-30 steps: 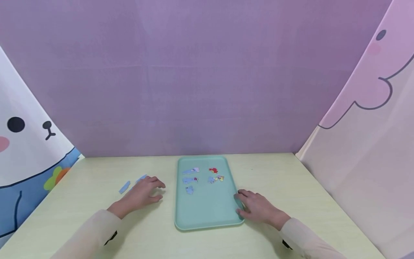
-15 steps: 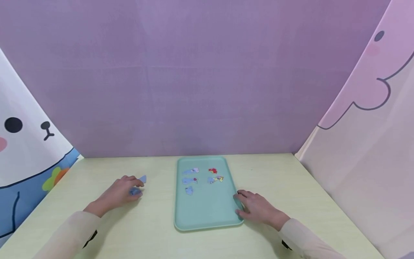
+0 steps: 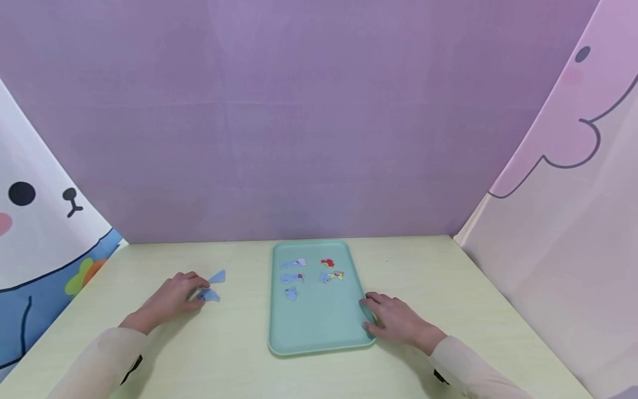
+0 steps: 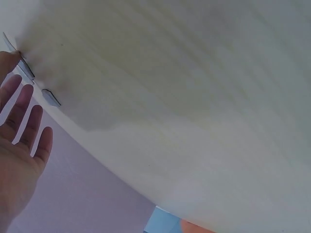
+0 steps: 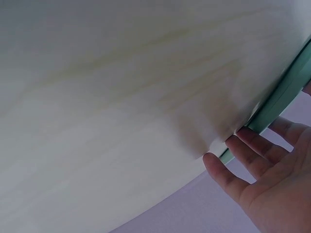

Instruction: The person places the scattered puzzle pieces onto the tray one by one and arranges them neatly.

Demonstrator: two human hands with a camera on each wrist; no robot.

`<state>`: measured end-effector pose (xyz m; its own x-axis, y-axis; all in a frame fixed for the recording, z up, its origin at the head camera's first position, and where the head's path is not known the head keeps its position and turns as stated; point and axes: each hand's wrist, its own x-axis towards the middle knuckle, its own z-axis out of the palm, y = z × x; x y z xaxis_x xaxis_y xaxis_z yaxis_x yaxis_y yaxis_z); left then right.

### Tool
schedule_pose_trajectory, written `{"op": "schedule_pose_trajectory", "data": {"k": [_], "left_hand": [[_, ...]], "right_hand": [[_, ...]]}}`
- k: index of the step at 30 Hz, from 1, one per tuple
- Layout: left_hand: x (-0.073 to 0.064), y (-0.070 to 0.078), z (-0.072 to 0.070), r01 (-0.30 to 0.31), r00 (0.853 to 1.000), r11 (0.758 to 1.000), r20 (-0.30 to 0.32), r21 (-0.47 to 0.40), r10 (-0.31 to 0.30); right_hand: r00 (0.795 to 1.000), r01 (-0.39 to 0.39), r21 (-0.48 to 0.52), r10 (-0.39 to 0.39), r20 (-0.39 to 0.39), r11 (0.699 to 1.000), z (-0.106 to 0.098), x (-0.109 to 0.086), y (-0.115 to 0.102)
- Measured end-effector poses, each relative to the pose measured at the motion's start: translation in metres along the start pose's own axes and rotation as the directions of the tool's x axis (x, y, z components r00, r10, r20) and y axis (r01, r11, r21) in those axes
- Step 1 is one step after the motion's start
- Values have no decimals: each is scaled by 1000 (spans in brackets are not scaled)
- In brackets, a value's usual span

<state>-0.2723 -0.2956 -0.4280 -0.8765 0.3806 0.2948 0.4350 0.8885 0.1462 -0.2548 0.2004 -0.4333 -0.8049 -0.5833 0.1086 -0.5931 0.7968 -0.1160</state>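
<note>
On the left of the table, my left hand [image 3: 168,302] reaches in with its thumb and a fingertip at either side of a small flat blue piece [image 3: 210,295], like a puzzle piece. In the left wrist view its fingers [image 4: 30,124] are extended, and the thumb tip touches a thin piece [image 4: 26,67]. Another blue piece [image 3: 217,276] lies just beyond, apart from the hand. My right hand [image 3: 399,320] rests against the right edge of a green tray [image 3: 319,338]. The right wrist view shows those fingers [image 5: 255,150] nearly straight along the tray's side.
Inside the tray lie several small printed pieces, including a red one [image 3: 328,262] and a blue-and-yellow one [image 3: 331,276]. A purple backdrop [image 3: 319,122] stands behind the light wooden table [image 3: 239,360], with printed cloth at both sides.
My left hand has moved left, from nearer the tray to around the blue piece, and then drawn slightly further left. My right hand and the tray hold their places.
</note>
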Motion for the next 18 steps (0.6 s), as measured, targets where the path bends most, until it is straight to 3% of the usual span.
{"op": "schedule_pose_trajectory", "data": {"k": [18], "left_hand": [[3,-2,1,-7,999,999,37,-41,9]], "right_hand": [[1000,3,-3,-3,4,1000,0,0,1]]}}
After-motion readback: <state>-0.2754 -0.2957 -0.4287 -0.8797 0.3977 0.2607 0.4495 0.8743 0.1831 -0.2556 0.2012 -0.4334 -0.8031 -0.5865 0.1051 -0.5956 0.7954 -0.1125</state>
